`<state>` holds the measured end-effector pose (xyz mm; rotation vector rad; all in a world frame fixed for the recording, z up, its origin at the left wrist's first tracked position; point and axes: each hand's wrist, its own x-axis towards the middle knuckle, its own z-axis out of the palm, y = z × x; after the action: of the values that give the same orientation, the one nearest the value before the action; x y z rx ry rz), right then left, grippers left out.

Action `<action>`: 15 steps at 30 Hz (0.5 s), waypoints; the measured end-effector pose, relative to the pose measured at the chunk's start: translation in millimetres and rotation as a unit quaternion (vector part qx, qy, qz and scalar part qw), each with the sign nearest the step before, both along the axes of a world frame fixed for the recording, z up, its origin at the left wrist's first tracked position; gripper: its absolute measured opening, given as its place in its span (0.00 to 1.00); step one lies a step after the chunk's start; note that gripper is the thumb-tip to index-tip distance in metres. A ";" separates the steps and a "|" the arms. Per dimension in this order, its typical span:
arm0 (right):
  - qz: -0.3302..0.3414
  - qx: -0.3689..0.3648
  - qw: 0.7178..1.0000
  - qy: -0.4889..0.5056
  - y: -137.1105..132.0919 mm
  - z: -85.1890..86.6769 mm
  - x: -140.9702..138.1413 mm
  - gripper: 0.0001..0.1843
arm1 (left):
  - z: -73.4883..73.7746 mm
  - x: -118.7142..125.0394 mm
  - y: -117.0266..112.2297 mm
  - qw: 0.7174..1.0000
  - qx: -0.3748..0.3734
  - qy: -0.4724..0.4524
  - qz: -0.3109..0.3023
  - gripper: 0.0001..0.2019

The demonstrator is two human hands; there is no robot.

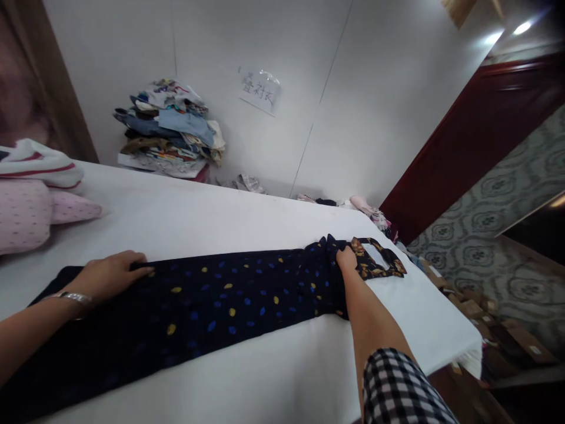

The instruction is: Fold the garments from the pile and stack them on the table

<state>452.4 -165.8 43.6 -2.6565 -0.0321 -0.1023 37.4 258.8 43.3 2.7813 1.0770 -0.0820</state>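
Note:
A dark navy garment (238, 294) with blue and yellow leaf-like spots lies as a long, flat strip across the white table. My left hand (110, 274), with a silvery band at its wrist, rests over the strip's upper edge near the left, thumb and fingers pinching the cloth. At the bunched right end, my right hand (348, 259) is closed on the same garment. Just beyond it lies a black-and-brown patterned piece of cloth (382, 265), bent in a loop with white showing inside. Whether it is joined to the garment I cannot tell.
Pink dotted cloth (26, 215) and a white, red-striped cloth (39, 165) sit at the table's left. A tall clothes pile (172, 126) stands behind the white table (212, 212), against the wall. More clothes (371, 212) lie past the far edge; cardboard boxes (521, 341) are at lower right.

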 end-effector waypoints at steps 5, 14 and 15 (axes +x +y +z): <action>0.025 0.033 0.999 -0.012 -8.3 3.8 5.2 0.25 | 14.4 -0.2 -11.0 1.000 0.001 -0.019 -0.010 0.24; 0.200 0.106 0.968 -0.105 -39.1 13.8 -72.3 0.16 | -22.8 -44.7 -42.6 0.986 0.115 0.001 -0.120 0.21; 0.194 0.108 0.970 -0.098 -47.3 11.3 -82.0 0.15 | -23.6 -46.2 -43.0 0.986 0.105 0.020 -0.127 0.22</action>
<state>370.4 -213.0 54.9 -2.3650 -0.5687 -0.2244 -8.9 215.8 19.7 3.1064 0.7725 -0.0561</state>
